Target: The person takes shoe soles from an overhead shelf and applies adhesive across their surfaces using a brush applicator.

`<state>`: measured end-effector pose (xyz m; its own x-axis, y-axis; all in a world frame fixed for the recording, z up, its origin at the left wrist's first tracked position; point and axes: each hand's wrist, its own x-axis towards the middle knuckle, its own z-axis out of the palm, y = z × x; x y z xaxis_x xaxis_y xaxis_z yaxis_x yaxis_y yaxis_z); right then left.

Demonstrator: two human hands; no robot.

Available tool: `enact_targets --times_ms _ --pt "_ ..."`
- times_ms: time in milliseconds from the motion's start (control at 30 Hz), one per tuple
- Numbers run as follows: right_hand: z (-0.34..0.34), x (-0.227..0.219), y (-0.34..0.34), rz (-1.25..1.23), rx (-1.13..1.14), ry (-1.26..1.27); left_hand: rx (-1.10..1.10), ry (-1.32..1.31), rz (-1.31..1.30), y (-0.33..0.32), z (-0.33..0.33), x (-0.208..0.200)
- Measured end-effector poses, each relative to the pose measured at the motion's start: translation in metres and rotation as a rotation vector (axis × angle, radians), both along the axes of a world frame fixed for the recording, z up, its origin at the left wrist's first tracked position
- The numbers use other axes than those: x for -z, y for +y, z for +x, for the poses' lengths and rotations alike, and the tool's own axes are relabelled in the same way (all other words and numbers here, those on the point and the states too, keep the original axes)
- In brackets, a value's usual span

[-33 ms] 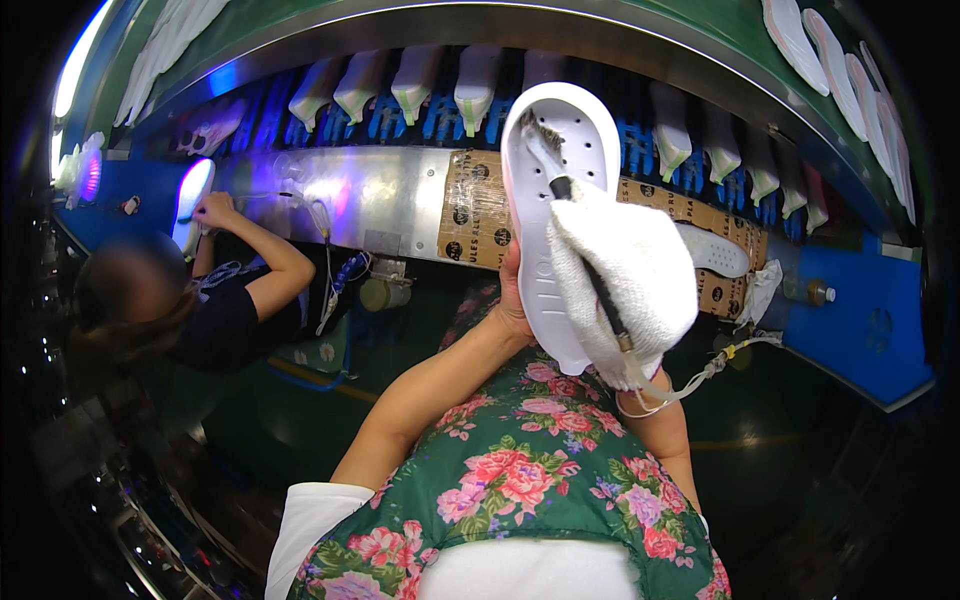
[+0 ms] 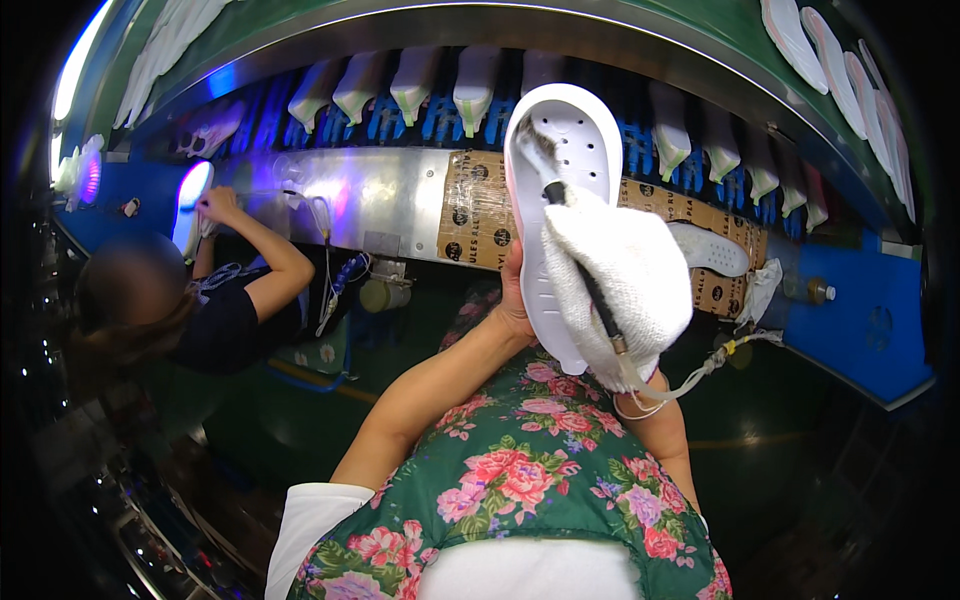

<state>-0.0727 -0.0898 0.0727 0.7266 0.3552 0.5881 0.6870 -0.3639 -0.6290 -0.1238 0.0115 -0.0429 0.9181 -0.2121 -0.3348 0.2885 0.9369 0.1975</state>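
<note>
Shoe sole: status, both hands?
Left hand grips white shoe sole upright. Right hand, white-gloved, holds brush on sole. Nothing blocking; co-worker apart at left.

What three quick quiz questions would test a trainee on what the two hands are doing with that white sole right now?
1. True or false: the left hand grips the white shoe sole by its edge, with the hollowed inner side facing the camera.
2. What covers the right hand?
A. a white knitted glove
B. a black rubber glove
C. nothing
3. Fill in: the right hand holds a thin ____ whose tip sits near the top end of the sole.

Key: 1 true; 2 A; 3 brush. A pale tube trails from the brush's lower end. Beside them, a co-worker's hand is on another sole at the conveyor.
</note>
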Motion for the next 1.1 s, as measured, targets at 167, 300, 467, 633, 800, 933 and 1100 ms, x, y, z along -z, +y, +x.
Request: enact_targets --times_ms 167,300,467,633,800,933,1100 --pt "-0.004 -0.016 0.005 0.368 0.023 0.297 0.021 0.031 0.117 -0.004 0.009 -0.004" --pt "0.002 -0.004 0.008 0.236 0.140 0.092 -0.040 -0.031 -0.127 -0.008 0.009 0.001" --pt "-0.001 -0.001 0.008 0.207 0.043 0.118 -0.029 -0.082 -0.215 -0.008 0.013 0.027" --pt "0.001 -0.002 0.006 0.204 0.104 0.121 -0.031 -0.124 -0.535 -0.009 0.016 0.027" --pt "-0.013 0.012 0.015 0.228 0.201 0.179 0.021 -0.157 -0.314 -0.013 0.023 0.028" --pt "-0.001 0.003 0.003 0.184 0.118 0.109 -0.066 -0.134 -0.506 -0.006 0.021 0.016" --pt "-0.018 0.024 0.010 0.029 0.314 0.209 -0.042 -0.101 -0.087 -0.008 0.032 0.007"
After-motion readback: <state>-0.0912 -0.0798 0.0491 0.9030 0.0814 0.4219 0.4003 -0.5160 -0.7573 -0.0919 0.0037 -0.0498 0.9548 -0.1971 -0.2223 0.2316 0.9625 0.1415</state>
